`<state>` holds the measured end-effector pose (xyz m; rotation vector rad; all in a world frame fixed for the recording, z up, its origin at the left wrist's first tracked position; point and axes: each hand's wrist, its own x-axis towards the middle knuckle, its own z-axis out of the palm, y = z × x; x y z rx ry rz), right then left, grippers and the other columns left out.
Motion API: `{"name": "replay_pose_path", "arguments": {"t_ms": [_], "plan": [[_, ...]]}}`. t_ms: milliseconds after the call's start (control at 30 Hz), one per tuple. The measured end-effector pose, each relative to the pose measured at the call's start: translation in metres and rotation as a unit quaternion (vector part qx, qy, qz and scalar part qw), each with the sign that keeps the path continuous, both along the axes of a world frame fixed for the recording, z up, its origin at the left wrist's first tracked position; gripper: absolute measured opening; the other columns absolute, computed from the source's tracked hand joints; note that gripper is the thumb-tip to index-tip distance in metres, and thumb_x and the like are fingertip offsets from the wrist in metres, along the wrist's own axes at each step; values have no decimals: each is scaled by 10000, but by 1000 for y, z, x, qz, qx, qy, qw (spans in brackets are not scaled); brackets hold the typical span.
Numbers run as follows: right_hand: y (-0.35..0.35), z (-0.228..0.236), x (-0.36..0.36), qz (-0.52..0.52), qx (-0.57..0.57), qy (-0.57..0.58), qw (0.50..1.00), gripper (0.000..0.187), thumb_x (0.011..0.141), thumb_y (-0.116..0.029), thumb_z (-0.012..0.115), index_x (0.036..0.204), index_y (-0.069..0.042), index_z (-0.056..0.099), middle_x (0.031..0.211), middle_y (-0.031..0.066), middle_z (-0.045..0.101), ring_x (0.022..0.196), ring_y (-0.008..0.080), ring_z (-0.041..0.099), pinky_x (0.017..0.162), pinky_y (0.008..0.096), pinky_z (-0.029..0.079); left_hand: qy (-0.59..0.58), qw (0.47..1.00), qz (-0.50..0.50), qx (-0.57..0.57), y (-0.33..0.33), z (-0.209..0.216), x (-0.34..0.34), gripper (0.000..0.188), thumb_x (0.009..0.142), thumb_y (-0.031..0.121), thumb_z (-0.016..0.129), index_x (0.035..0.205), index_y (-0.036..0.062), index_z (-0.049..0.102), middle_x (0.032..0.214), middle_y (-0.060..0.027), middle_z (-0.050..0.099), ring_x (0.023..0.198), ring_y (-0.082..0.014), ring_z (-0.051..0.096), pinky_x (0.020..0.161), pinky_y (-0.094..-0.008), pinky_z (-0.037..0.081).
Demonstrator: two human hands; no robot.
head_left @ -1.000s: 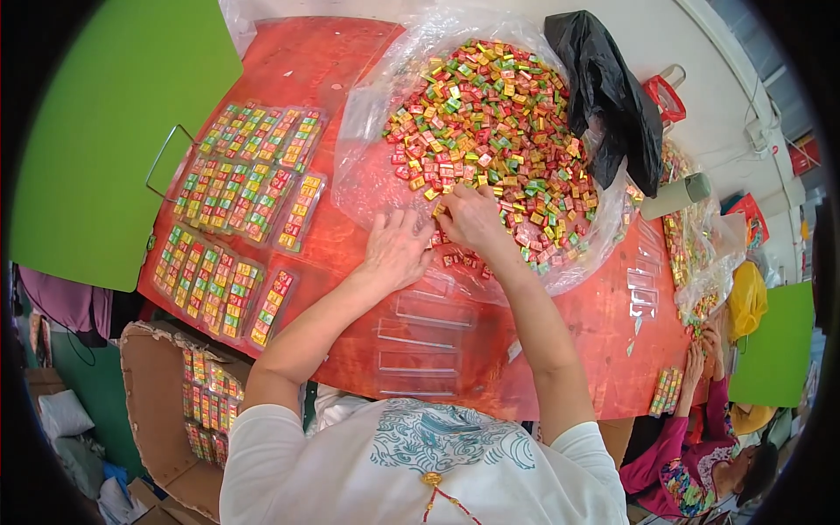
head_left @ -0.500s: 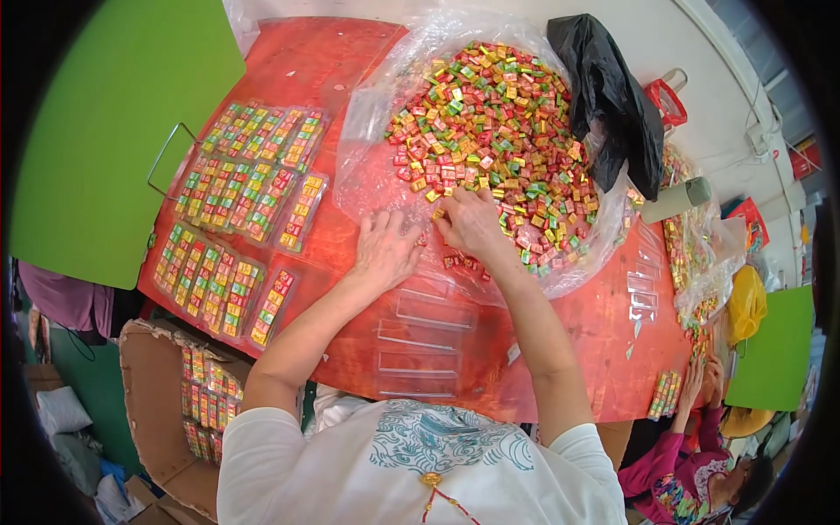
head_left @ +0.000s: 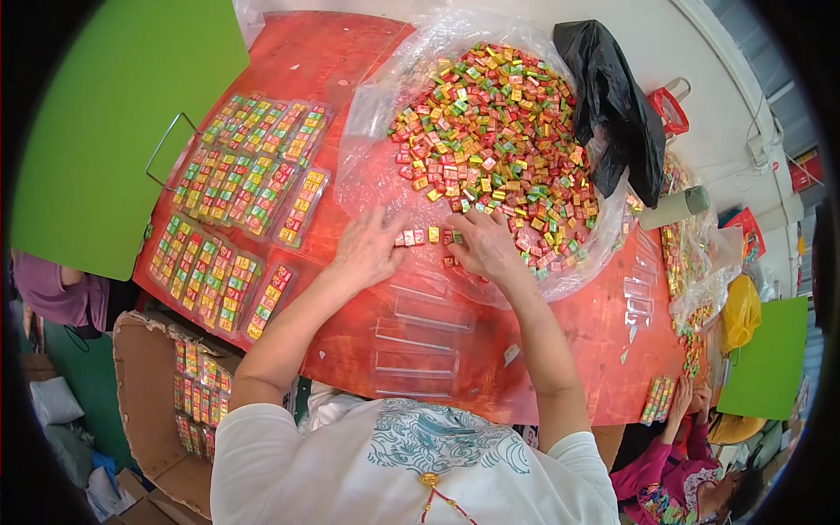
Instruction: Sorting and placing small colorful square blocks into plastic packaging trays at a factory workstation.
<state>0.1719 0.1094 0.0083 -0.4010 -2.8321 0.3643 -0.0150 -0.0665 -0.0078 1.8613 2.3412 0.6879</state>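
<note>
A short row of small foil-wrapped blocks (head_left: 418,237), pink, white and yellow, lies on the clear plastic sheet between my hands. My left hand (head_left: 369,248) rests flat at the row's left end, fingers apart, its thumb side close to the pink blocks. At the right end, the bent fingers and thumb of my right hand (head_left: 486,249) close around a few more blocks, partly hidden under them. Just beyond spreads a large pile of red, yellow, green and orange wrapped blocks (head_left: 499,131). Nearer to me are clear plastic trays (head_left: 417,361) on the red table (head_left: 350,350).
Filled trays (head_left: 232,188) stand in rows at the left. A cardboard box (head_left: 144,376) beside the table holds more. A black plastic bag (head_left: 608,105) sits at the pile's right edge, near a grey-green cylinder (head_left: 678,208). Another person's hands (head_left: 687,402) work at the far right.
The row of blocks between my hands now shows. My left hand has shifted slightly left, while my right hand has drawn back from the pile's edge toward me and a little right.
</note>
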Motion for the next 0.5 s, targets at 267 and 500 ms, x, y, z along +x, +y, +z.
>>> {"name": "replay_pose_path", "arguments": {"t_ms": [267,500], "plan": [[-2,-21,-2,-22,7,-12,1000,382,816,-231,744,1169,-120,648,974,103,654,951,291,659,848,444,437,-33,992,1,-119,8,9,8,558,873,211,706,1391,134,513,1216,-195,512,1014,-406,652,781,-496,568],[-10,-19,-8,-33,-20,-4,999,363,835,-225,724,1184,-141,668,962,118,657,953,301,660,819,446,447,-4,997,-27,-68,25,-3,12,410,888,195,682,1282,131,589,1154,-177,553,959,-397,672,741,-500,574]]}}
